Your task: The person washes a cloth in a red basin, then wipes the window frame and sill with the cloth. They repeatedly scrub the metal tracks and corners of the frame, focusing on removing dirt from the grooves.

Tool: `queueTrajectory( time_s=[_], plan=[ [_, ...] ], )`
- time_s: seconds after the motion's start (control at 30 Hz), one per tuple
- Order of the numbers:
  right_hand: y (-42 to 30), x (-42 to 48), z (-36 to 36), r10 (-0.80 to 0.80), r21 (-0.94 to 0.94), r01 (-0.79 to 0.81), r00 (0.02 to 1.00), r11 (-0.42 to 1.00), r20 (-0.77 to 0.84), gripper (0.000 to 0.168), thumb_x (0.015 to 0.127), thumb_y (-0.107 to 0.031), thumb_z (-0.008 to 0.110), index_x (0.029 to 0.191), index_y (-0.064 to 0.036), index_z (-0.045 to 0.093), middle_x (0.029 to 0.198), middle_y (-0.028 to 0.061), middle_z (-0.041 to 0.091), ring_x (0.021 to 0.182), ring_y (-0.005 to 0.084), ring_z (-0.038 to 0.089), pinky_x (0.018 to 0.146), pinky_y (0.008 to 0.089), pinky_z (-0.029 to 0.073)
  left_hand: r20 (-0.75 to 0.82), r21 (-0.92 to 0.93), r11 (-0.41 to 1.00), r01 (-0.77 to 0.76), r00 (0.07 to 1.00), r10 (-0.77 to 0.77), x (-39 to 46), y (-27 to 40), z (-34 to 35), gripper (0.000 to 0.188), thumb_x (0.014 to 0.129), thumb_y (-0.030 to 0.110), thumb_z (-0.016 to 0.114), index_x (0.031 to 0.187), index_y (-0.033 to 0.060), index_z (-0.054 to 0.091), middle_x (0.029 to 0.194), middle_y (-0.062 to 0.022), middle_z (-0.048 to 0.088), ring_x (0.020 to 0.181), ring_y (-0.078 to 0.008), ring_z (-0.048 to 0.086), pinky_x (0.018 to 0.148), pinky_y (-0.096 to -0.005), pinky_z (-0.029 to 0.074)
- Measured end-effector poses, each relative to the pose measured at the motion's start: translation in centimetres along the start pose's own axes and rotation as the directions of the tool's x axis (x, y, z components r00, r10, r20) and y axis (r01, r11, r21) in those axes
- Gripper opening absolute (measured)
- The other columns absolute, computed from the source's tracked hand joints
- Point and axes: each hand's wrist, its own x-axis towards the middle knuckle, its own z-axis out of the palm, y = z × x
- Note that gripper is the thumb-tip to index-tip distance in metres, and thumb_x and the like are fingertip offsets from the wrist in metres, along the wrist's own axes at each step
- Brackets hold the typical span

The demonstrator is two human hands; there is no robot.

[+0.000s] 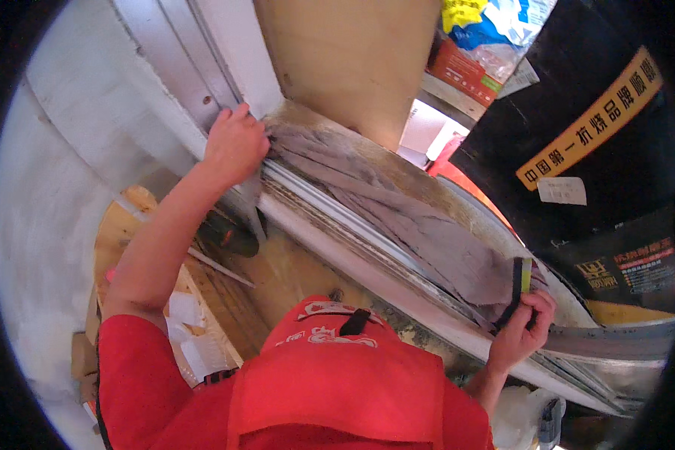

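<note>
A long grey-brown cloth (pixel 416 225) lies stretched along a dirty window sill, beside a metal window track (pixel 337 205). At the corner where the sill meets the upright window frame (pixel 188 62), my left hand (pixel 236 143) is closed around one end of the cloth. A narrow grey piece hangs beneath that hand. My right hand (pixel 523 326) pinches the opposite end, which has a dark border and a yellow-green stripe. Between my hands the cloth is loosely folded and creased. Dark grime lines the track's grooves.
A large black box or board (pixel 590 129) bearing writing stands at the right. Beyond the sill are a brown panel (pixel 349 62) and an orange-red box (pixel 464 67) under plastic packaging. Below left is a wooden piece (pixel 225 304) with white material beside it. A pale wall (pixel 62 197) borders the left.
</note>
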Motion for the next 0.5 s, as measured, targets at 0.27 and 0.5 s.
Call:
queueTrajectory(
  time_s=[0.27,0.5],
  plan=[
    [0.6,0.0,0.8,0.017,0.038,-0.017,1.0,0.999,-0.003,0.013,0.074,0.009,0.046,0.076,0.0,0.055,0.082,0.0103,0.052,0.077,0.0205,0.051,0.07,0.0268,0.04,-0.233,-0.205,0.979,-0.021,0.972,-0.027,1.3,4.7,3.0,0.01,0.067,0.006,0.052,0.074,0.0004,0.056,0.076,-0.015,0.057,0.08,-0.0309,0.052,0.074,-0.0394,0.042],
    [0.8,0.0,1.0,-0.001,0.062,0.002,1.0,0.998,-0.008,0.013,0.074,0.009,0.045,0.077,0.0,0.054,0.083,0.0093,0.052,0.078,0.019,0.049,0.073,0.0265,0.038,-0.286,-0.546,0.777,-0.314,0.941,0.179,-2.1,20.6,-3.7,0.013,0.065,0.01,0.052,0.073,0.0007,0.053,0.075,-0.0153,0.054,0.076,-0.0318,0.051,0.07,-0.0409,0.043]
  ],
)
